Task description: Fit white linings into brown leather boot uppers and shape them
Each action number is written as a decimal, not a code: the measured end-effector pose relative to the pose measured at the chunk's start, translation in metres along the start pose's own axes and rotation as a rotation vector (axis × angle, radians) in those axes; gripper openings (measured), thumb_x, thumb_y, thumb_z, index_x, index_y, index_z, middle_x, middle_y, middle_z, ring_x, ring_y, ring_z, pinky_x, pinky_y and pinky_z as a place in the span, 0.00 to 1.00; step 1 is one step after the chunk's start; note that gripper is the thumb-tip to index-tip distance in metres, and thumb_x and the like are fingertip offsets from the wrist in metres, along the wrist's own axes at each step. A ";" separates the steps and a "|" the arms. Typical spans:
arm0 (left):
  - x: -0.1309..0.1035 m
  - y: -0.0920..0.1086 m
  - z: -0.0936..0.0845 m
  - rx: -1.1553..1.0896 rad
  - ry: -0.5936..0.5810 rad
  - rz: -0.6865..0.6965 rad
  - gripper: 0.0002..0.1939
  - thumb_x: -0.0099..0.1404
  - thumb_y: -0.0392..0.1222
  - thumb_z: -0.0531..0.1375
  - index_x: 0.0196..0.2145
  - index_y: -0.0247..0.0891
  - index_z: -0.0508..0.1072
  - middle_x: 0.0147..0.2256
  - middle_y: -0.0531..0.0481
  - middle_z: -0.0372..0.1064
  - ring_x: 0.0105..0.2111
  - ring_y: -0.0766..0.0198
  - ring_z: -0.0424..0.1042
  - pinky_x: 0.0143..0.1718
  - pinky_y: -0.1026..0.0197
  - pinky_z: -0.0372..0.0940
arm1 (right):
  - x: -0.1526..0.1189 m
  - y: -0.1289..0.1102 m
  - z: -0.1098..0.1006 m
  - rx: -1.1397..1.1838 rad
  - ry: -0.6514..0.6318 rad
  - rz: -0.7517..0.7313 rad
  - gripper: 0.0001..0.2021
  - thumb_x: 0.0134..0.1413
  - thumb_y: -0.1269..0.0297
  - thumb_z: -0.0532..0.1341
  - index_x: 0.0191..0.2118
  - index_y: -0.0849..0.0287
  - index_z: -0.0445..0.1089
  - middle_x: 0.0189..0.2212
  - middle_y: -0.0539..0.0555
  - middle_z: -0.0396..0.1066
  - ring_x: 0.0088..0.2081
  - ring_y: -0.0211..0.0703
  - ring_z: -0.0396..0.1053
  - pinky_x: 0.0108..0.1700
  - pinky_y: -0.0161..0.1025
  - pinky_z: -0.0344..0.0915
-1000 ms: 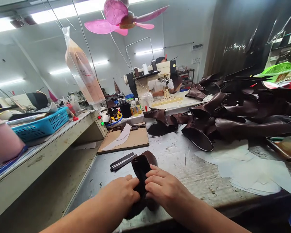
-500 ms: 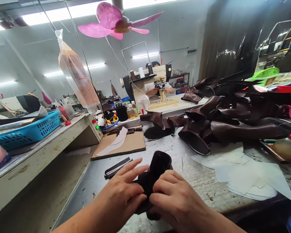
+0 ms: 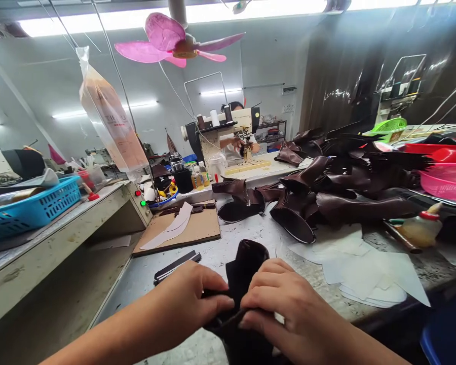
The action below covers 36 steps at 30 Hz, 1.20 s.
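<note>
Dark brown leather piece [image 3: 247, 263] stands at the lower middle of the frame, pinched between both our hands. A second ago it lay lower and flatter under our fingers; now it is folded and raised, its rounded top standing above our knuckles, and the whole view has tipped upward so the ceiling fan [image 3: 175, 40] sits lower in the frame. Our left hand [image 3: 186, 299] is closed on the piece from the left, thumb and fingers clamped on its edge. Our right hand [image 3: 289, 309] grips it from the right, fingers curled tight over the fold.

From the left of the frame we see a blue basket [image 3: 30, 208] on a raised shelf, then a hanging plastic bag [image 3: 112, 121] at upper left. On the scuffed grey table [image 3: 258, 233], dark strips [image 3: 177, 264] lie just beside our left hand, and a brown board [image 3: 182, 230] with a white pattern sits beyond them. At centre, far back, another person works at a sewing machine [image 3: 228, 126]. To the right, a heap of brown boot uppers [image 3: 342, 187] rests near white paper patterns [image 3: 368, 268], with a pink basket [image 3: 448, 182] at the right edge.
</note>
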State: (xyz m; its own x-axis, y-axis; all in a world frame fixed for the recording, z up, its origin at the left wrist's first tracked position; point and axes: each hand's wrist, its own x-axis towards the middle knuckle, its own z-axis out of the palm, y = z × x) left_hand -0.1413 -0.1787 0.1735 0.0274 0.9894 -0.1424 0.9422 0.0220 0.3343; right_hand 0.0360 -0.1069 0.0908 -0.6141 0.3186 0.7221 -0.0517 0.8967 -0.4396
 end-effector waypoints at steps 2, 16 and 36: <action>-0.003 0.005 -0.001 -0.067 -0.075 0.013 0.11 0.57 0.46 0.57 0.27 0.38 0.76 0.22 0.56 0.66 0.24 0.69 0.60 0.25 0.67 0.53 | 0.000 -0.001 -0.004 0.023 0.022 0.013 0.02 0.53 0.68 0.65 0.31 0.59 0.74 0.27 0.49 0.74 0.33 0.38 0.66 0.39 0.37 0.56; -0.015 0.028 0.007 -0.116 -0.051 0.101 0.09 0.55 0.39 0.56 0.22 0.40 0.74 0.21 0.58 0.63 0.23 0.69 0.57 0.24 0.69 0.52 | -0.021 -0.013 -0.014 -0.137 0.056 0.183 0.01 0.50 0.68 0.66 0.29 0.56 0.75 0.24 0.50 0.74 0.31 0.42 0.66 0.39 0.40 0.57; -0.008 0.061 0.022 0.414 0.228 0.548 0.05 0.57 0.33 0.61 0.30 0.42 0.74 0.30 0.54 0.72 0.33 0.64 0.70 0.37 0.63 0.64 | -0.046 -0.022 -0.056 -0.100 0.090 0.196 0.03 0.53 0.69 0.64 0.31 0.55 0.75 0.42 0.52 0.68 0.48 0.45 0.63 0.53 0.46 0.60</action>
State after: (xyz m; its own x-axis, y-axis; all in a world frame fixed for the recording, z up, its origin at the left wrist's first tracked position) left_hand -0.0773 -0.1886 0.1745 0.5040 0.8492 0.1578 0.8637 -0.4969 -0.0846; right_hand 0.1093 -0.1247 0.0970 -0.5320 0.5116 0.6747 0.1431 0.8397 -0.5239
